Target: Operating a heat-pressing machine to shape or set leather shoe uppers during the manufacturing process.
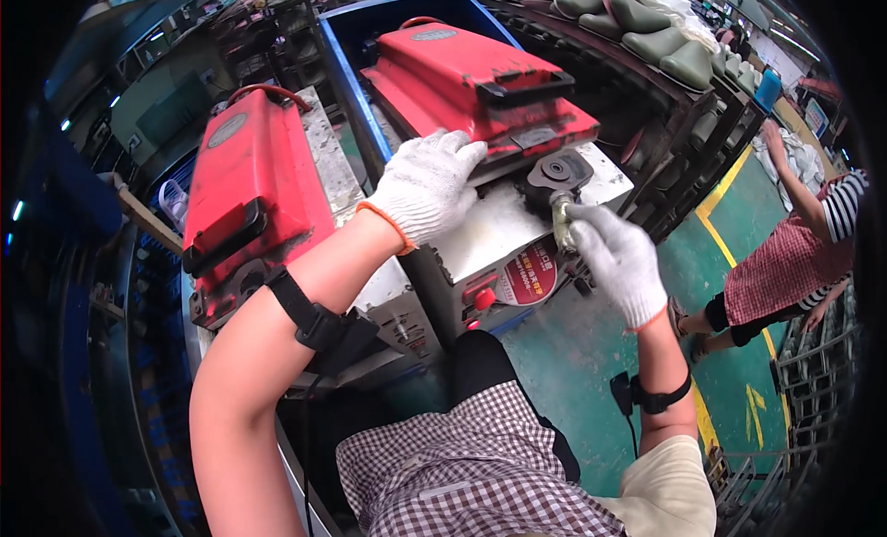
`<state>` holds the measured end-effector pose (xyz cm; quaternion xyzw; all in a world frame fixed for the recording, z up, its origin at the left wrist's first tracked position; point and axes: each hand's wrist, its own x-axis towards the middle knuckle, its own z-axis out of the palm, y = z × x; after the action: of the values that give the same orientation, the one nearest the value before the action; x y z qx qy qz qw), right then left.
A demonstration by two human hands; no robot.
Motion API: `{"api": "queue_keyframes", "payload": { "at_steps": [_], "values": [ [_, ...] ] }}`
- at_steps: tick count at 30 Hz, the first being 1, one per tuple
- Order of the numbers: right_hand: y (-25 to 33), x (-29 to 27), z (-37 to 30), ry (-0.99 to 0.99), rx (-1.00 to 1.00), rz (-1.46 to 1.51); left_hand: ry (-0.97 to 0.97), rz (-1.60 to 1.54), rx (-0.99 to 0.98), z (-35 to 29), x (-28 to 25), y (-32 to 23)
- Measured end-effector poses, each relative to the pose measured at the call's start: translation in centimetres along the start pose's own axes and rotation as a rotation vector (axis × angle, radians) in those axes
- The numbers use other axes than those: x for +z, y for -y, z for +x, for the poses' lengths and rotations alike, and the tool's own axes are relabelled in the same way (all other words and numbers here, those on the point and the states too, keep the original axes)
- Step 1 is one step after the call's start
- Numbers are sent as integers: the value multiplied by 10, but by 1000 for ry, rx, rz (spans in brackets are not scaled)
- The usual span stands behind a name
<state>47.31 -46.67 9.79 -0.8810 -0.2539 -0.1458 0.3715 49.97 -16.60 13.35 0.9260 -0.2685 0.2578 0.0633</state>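
Observation:
My left hand, in a white knit glove, rests on the near left edge of a red machine cover. Its fingers lie against the cover and hold nothing. My right hand, gloved the same way, is closed round a short lever whose grip looks wrapped in a pale yellowish covering. This lever meets a grey rounded metal head at the cover's front end. Under the cover is a white machine body with a red button on its front.
A second red-covered machine stands on the left. Blue casing walls surround the middle machine's back. Dark green boots line a rack at the far right. Another person in a checked apron stands on the green floor at right.

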Motion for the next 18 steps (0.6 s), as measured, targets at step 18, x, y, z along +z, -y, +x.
{"api": "queue_keyframes", "payload": {
  "at_steps": [18],
  "values": [
    [-14, 104, 296, 628, 256, -357, -608, 250, -257, 147, -120, 62]
  ]
}}
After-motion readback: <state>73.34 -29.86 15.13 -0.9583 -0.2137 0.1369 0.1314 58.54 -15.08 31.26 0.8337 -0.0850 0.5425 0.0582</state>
